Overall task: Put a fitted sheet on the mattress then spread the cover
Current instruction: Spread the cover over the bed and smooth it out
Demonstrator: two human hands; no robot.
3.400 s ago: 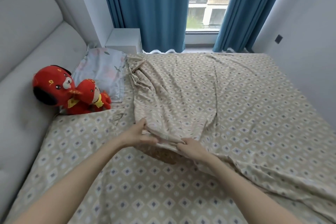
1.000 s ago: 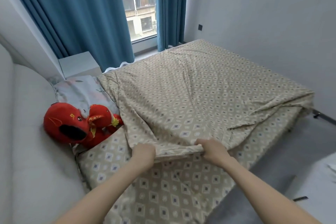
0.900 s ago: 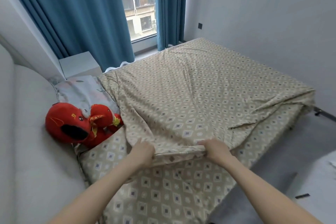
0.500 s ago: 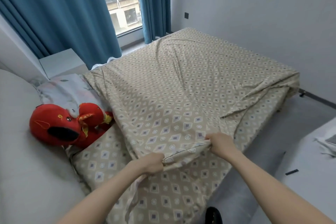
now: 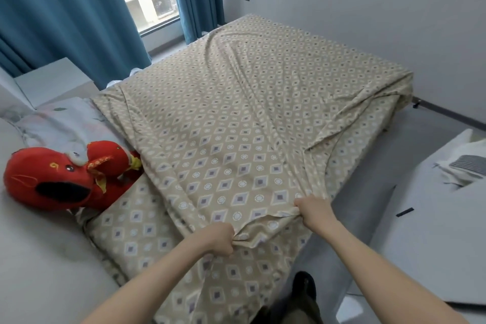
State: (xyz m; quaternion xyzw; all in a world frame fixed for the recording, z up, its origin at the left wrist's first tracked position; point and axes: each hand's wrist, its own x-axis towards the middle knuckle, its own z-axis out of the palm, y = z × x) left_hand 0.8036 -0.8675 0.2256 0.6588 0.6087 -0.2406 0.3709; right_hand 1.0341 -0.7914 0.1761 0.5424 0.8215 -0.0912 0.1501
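The cover lies on the fitted sheet, plush toy left of it, pillow behind the toy.

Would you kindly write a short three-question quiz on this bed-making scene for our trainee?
1. True or false: the left hand and right hand both grip the beige diamond-patterned cover at its edge.
2. The red plush toy lies: A) on the floor; B) beside the pale floral pillow; C) at the bed's far corner.
3. Fill in: the window curtains are ___.
Key: 1 true; 2 B; 3 blue.
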